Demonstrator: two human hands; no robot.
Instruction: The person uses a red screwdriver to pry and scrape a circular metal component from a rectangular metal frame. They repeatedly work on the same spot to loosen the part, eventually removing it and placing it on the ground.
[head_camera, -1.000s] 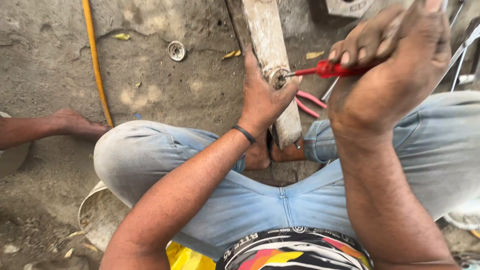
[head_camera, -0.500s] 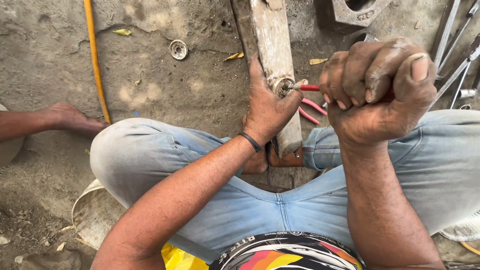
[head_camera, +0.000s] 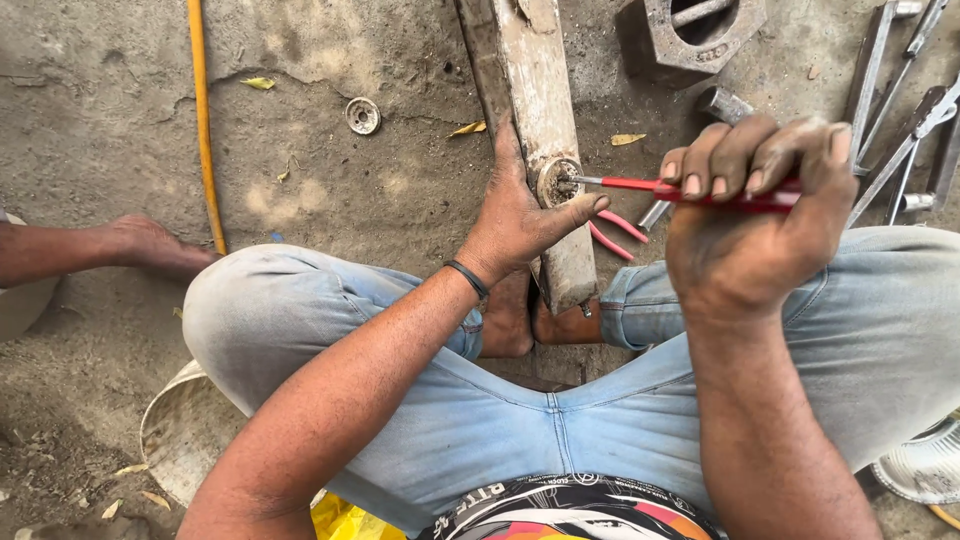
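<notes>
Seated on a dusty concrete floor (head_camera: 330, 190), knees in pale jeans spread wide

Left hand (head_camera: 520, 225), with a dark band at the wrist, gripping a worn wooden plank (head_camera: 535, 90) that runs away from the body – thumb pressed beside a round metal fitting (head_camera: 556, 183) set into the wood, near end of the plank resting by the bare feet

Right hand (head_camera: 745, 225) clenched in a fist around the red handle of a screwdriver (head_camera: 640, 186), held level, its steel tip touching the middle of the round fitting

Red-handled pliers (head_camera: 612, 232) lying on the floor just right of the plank, partly under the screwdriver

Further off: a grey block with a hollow centre (head_camera: 690, 40) at the top, several long metal tools (head_camera: 890, 150) at the right edge, a small round ring (head_camera: 362, 116) left of the plank, a yellow hose (head_camera: 203, 120) running up the floor – and another person's bare foot (head_camera: 150, 245) at the far left, well apart from the work
</notes>
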